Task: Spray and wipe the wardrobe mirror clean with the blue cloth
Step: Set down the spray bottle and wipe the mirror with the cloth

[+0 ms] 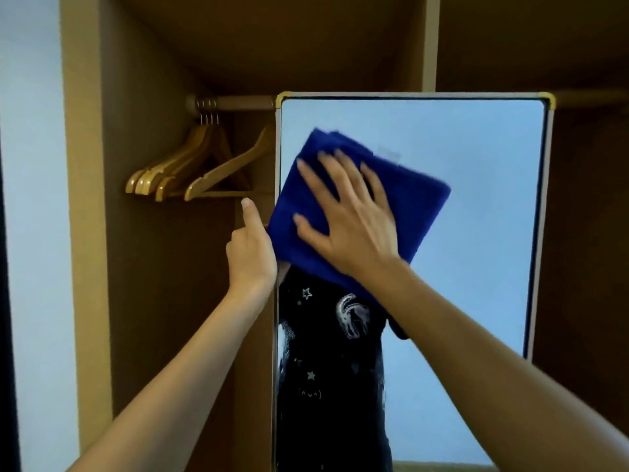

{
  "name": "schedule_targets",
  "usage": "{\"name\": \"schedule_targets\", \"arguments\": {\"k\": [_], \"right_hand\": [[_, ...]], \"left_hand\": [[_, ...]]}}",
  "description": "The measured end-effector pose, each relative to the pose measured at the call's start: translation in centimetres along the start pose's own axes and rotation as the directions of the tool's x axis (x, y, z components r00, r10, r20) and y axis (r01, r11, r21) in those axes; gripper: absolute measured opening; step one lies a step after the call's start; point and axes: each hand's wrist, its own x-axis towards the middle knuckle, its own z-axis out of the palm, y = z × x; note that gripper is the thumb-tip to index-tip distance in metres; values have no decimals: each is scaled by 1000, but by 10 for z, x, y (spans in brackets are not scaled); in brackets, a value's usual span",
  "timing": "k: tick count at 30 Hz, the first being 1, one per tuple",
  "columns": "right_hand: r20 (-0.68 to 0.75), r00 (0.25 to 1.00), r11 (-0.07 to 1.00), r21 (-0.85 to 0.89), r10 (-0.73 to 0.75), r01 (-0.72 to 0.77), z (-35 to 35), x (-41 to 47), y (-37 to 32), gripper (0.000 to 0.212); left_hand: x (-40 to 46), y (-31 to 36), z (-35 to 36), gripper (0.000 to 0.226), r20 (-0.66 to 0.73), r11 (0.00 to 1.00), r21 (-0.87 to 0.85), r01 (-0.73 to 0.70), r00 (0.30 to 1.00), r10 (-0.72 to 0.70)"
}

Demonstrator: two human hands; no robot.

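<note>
The wardrobe mirror (476, 206) stands upright in a pale frame with gold corner caps, in the right half of the view. A folded blue cloth (415, 206) lies flat against its upper left glass. My right hand (350, 216) presses the cloth to the mirror with its fingers spread and straight. My left hand (252, 243) grips the mirror's left edge, thumb up on the near side, fingers hidden behind the frame. No spray bottle is in view. The lower glass reflects a dark printed shirt.
The mirror stands in front of an open brown wardrobe (153, 267). Several wooden hangers (190, 172) hang from the rail (235, 103) at the upper left, close to my left hand. A pale wall (30, 233) lies at the far left.
</note>
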Motion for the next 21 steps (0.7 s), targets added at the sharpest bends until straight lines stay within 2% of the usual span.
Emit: {"name": "schedule_targets", "arguments": {"k": [4, 7, 12, 15, 21], "right_hand": [[-20, 1000, 999, -43, -11, 10, -7, 57, 5, 66], [-18, 1000, 997, -71, -7, 5, -4, 69, 0, 64], [24, 996, 994, -66, -85, 86, 5, 31, -10, 64], [80, 988, 989, -57, -134, 139, 12, -13, -21, 64], [138, 964, 969, -67, -226, 236, 30, -82, -34, 63]], "left_hand": [[6, -8, -1, 64, -4, 999, -29, 22, 1000, -22], [11, -12, -2, 65, 21, 992, -95, 83, 996, -82], [15, -12, -6, 74, 97, 956, -221, 194, 980, -176], [13, -11, -10, 67, 113, 934, -266, 239, 970, -216], [4, -17, -7, 47, 98, 984, -157, 90, 992, -75]]}}
